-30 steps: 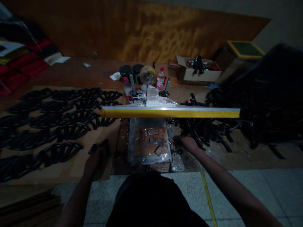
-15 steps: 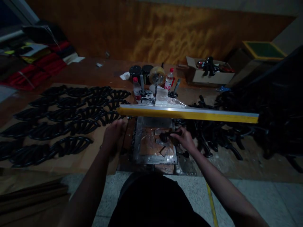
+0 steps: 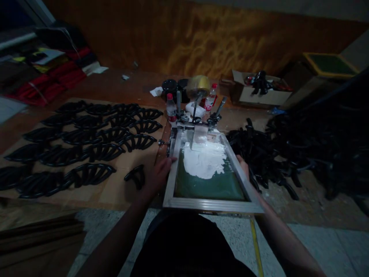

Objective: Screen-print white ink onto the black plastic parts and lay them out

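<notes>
A screen printing frame (image 3: 215,204) lies lowered in front of me, its metal rim around a green mesh (image 3: 207,188). Thick white ink (image 3: 203,161) covers the upper middle of that mesh, and a squeegee blade (image 3: 201,134) hangs over the far end. My left hand (image 3: 161,173) is closed at the frame's left rim. On the opposite rim my right hand (image 3: 243,167) curls round the edge, partly hidden by the frame. One curved black plastic piece (image 3: 137,176) sits on the cardboard left of my left hand. The platform beneath the frame is covered.
Rows of black curved pieces (image 3: 95,175) cover the cardboard at left. A loose heap of black pieces (image 3: 268,154) lies at right. Two red-capped bottles (image 3: 170,105), black tubs (image 3: 169,86) and an open carton (image 3: 259,94) stand behind.
The frame has swung down from edge-on to lying over the platform. My right hand has left the black piece on the platform and moved to the right rim; my left hand has moved right.
</notes>
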`<state>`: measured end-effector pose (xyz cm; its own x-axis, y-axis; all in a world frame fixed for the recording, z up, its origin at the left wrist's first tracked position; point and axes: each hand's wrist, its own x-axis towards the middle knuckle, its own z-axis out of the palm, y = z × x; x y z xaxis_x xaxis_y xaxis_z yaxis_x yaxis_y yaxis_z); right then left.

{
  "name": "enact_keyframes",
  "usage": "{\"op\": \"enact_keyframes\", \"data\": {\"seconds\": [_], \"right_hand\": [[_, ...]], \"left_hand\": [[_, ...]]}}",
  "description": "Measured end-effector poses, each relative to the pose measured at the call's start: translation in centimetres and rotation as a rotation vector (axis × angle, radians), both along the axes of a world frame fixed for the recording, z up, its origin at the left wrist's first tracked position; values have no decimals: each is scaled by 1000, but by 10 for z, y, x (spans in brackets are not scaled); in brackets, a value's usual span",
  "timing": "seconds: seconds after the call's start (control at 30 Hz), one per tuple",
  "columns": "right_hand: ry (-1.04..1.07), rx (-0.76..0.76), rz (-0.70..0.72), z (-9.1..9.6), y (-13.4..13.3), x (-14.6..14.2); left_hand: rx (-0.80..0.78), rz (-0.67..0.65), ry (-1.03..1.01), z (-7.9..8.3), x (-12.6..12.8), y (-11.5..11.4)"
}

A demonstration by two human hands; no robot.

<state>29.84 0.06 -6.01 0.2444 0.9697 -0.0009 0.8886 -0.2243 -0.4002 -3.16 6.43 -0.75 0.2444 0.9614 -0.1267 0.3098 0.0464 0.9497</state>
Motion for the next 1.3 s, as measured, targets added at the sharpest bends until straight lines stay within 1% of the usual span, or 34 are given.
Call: {"op": "enact_keyframes", "data": {"seconds": [0.07, 0.1, 0.13, 0.17, 0.2, 0.23, 0.3, 0.37, 0.4, 0.47, 0.53, 0.57, 0.6, 0.63, 0.7, 0.77, 0.8, 0.9, 0.97, 1.03, 1.1, 1.17, 1.23, 1.3], "right_hand": [[-13, 100, -119, 13, 13, 13], [-19, 167, -139, 20, 24, 11], [-29, 231, -117, 27, 35, 4], [-47, 274, -54, 35, 48, -7], [-74, 275, 39, 41, 60, -22], [-107, 227, 134, 47, 70, -37], [-163, 42, 264, 53, 81, -66], [-208, -140, 328, 52, 76, -85], [-228, -190, 371, 49, 68, -90], [-243, -205, 529, 43, 47, -92], [-198, -178, 732, 40, 29, -87], [-163, -175, 812, 41, 23, -84], [-130, -177, 858, 42, 21, -81], [-109, -175, 864, 43, 22, -80], [-112, -133, 769, 43, 25, -80], [-143, -63, 667, 37, 25, -83], [-150, -34, 657, 32, 21, -84], [-116, -32, 747, 19, 6, -86], [-85, -62, 759, 20, 5, -86], [-72, -58, 670, 30, 19, -87], [-73, -18, 529, 46, 45, -86], [-87, 27, 385, 64, 73, -76], [-64, 78, 254, 76, 92, -49], [17, 162, 84, 79, 96, -10]], "left_hand": [[-96, -15, 53, -29, -1, -11], [-134, -21, 72, -43, 0, -14], [-162, -29, 88, -56, 1, -15], [-179, -40, 98, -67, 2, -15], [-183, -52, 101, -77, 3, -15], [-175, -66, 99, -85, 3, -13], [-150, -87, 102, -95, 3, -10], [-164, -94, 104, -100, 1, -8], [-182, -92, 89, -100, 1, -8], [-200, -80, 43, -101, 1, -8], [-187, -73, 34, -101, 1, -9], [-180, -75, 48, -101, 1, -10], [-182, -80, 62, -101, 1, -10], [-194, -88, 71, -101, 1, -10], [-212, -94, 77, -100, 1, -10], [-205, -80, 72, -97, 1, -10], [-198, -73, 70, -95, 2, -10], [-196, -41, 49, -86, 3, -11], [-219, -25, 47, -80, 5, -12], [-240, -35, 51, -73, 5, -12], [-241, -48, 40, -64, 3, -12], [-199, -24, 12, -50, 1, -11], [-138, 12, 6, -34, -1, -9], [-81, 48, 43, -16, 0, -3]]}}
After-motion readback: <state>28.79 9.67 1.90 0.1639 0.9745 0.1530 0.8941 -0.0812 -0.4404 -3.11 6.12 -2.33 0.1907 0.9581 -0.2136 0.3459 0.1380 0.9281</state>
